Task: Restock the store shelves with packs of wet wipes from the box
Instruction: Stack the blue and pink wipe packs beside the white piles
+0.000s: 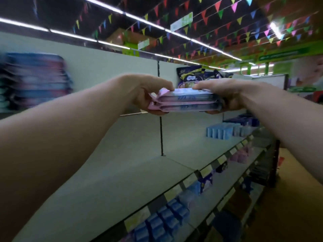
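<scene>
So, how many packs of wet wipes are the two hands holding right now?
2. The upper pack lies on the lower pack; the left hand grips their left ends, the right hand their right ends. A third behind them may be hidden.

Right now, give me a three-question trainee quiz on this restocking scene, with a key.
1. True or false: the packs of wet wipes already lie on the shelf.
2. How many hands grip the packs? A: none. B: one. C: two.
3. Fill in: the held stack shows ___ packs.
Key: 1 false, they are held in the air above it. 2 C, the left hand and right hand each grip one end. 3 two.
</scene>
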Demonstrator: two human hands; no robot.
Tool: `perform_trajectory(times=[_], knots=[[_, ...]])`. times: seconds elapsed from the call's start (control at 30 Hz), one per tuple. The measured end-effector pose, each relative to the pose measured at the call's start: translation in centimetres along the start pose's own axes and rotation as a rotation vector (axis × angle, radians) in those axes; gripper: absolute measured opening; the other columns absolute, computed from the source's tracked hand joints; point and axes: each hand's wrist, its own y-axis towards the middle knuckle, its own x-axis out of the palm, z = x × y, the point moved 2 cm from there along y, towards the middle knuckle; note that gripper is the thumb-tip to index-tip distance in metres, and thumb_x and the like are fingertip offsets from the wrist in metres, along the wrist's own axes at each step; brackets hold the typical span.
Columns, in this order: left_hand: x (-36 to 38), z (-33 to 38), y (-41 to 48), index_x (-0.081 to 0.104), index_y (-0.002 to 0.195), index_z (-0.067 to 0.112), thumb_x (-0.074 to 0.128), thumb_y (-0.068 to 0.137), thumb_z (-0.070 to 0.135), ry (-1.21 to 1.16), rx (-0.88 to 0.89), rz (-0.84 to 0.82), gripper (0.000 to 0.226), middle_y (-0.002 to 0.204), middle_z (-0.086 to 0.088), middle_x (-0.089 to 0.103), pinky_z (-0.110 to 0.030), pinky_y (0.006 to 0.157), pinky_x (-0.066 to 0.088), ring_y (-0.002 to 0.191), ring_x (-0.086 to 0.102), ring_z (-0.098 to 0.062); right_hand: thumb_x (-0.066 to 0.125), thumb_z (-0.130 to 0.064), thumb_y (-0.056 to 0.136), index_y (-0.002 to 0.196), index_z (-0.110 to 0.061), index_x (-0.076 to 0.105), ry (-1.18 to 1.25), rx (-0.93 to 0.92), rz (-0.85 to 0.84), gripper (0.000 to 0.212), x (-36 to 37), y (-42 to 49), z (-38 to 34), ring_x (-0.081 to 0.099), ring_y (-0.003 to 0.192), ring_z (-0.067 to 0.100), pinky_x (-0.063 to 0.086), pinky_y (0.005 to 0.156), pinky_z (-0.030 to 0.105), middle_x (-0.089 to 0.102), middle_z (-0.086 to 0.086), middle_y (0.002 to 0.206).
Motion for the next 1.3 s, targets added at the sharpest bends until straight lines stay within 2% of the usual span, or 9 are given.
perform_trajectory(times=[0.23,0.33,0.43,0.57,0.77,0.87,1.03,1.17,1.3], knots=[[-6.4,0.6,0.9,0.045,0.124,0.008,0.063,0.090,0.022,-0.020,-0.034,0.225,0.041,0.119,-0.019,0.055,-0.035,0.057,0.060,0.072,0.067,-0.027,0.054,-0.042,0.095,0.082,-0.013,0.056,0.015,-0.149,-0.203,0.032,4.2,6.7,-4.1,0.056,0.039,0.008,0.046,0.039,0.017,0.059,0.001,0.055],[-8.2,0.5,1.7,0.046,0.112,0.006,0.061,0.091,0.021,-0.033,-0.051,0.313,0.030,0.115,-0.019,0.055,-0.037,0.063,0.058,0.076,0.065,-0.027,0.054,-0.043,0.094,0.084,-0.012,0.056,0.015,-0.169,-0.290,0.033,5.8,9.5,-5.3,0.058,0.040,0.009,0.049,0.041,0.018,0.060,0.002,0.049],[-9.6,0.5,2.4,0.045,0.115,0.006,0.061,0.091,0.020,-0.047,-0.068,0.383,0.032,0.113,-0.020,0.055,-0.038,0.057,0.059,0.072,0.064,-0.027,0.054,-0.042,0.095,0.088,-0.010,0.059,0.038,-0.192,-0.384,0.033,7.2,12.1,-6.3,0.059,0.040,0.010,0.047,0.039,0.017,0.060,0.006,0.065],[-11.1,0.6,3.3,0.046,0.117,0.006,0.061,0.092,0.021,-0.033,-0.093,0.500,0.033,0.098,-0.020,0.057,-0.034,0.049,0.059,0.053,0.066,-0.025,0.054,-0.044,0.094,0.098,-0.010,0.061,0.042,-0.238,-0.484,0.035,9.0,16.0,-7.6,0.062,0.063,0.014,0.052,0.051,0.024,0.063,0.008,0.081],[-13.5,-0.4,4.7,0.048,0.113,0.003,0.061,0.092,0.021,-0.069,-0.176,0.604,0.030,0.098,-0.019,0.059,-0.036,0.057,0.060,0.072,0.065,-0.025,0.059,-0.043,0.092,0.105,-0.009,0.060,0.015,-0.271,-0.633,0.036,12.6,20.4,-9.1,0.062,0.060,0.014,0.051,0.047,0.022,0.061,0.009,0.089],[-15.2,-1.2,5.8,0.049,0.112,0.002,0.059,0.093,0.022,-0.083,-0.199,0.624,0.029,0.101,-0.019,0.058,-0.038,0.065,0.059,0.078,0.064,-0.025,0.061,-0.047,0.089,0.110,-0.009,0.060,-0.077,-0.297,-0.650,0.043,14.2,22.3,-9.9,0.062,0.073,0.018,0.052,0.052,0.027,0.060,0.011,0.104],[-18.1,-2.6,7.2,0.050,0.100,0.001,0.056,0.094,0.019,-0.046,-0.277,0.666,0.020,0.087,-0.016,0.062,-0.037,0.069,0.058,0.074,0.064,-0.023,0.063,-0.033,0.091,0.115,-0.010,0.058,-0.195,-0.285,-0.712,0.034,16.4,24.5,-11.2,0.067,0.075,0.024,0.057,0.052,0.029,0.055,0.013,0.115],[-20.2,-3.6,8.5,0.045,0.117,0.001,0.055,0.094,0.016,0.064,-0.319,0.740,0.029,0.105,-0.016,0.055,-0.043,0.058,0.059,0.072,0.064,-0.025,0.058,-0.025,0.095,0.113,-0.007,0.059,-0.260,-0.310,-0.726,0.026,18.9,25.0,-12.2,0.064,0.060,0.023,0.053,0.041,0.027,0.056,0.013,0.107],[-22.0,-3.9,9.5,0.043,0.132,0.001,0.053,0.096,0.020,0.128,-0.373,0.755,0.042,0.124,-0.017,0.053,-0.043,0.056,0.060,0.073,0.064,-0.027,0.051,-0.020,0.099,0.125,-0.004,0.055,-0.320,-0.350,-0.741,0.030,20.6,25.4,-13.6,0.064,0.073,0.029,0.054,0.041,0.030,0.052,0.018,0.121]])
